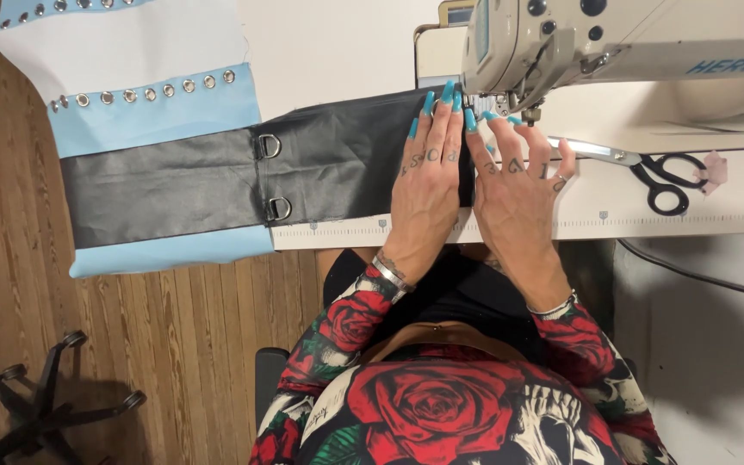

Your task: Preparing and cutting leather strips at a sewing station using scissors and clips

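A black leather-like strip lies across the white sewing table and runs under the head of a cream sewing machine. My left hand lies flat on the strip, fingers pointing at the needle area. My right hand rests flat beside it, at the strip's right end, fingertips near the presser foot. The strip joins a light blue and white panel with rows of metal eyelets, hanging off the table's left side. Two metal D-rings sit at the seam.
Black-handled scissors lie on the table right of my right hand. A ruler scale runs along the table's front edge. A wooden floor and a black chair base are at lower left. A cable runs at right.
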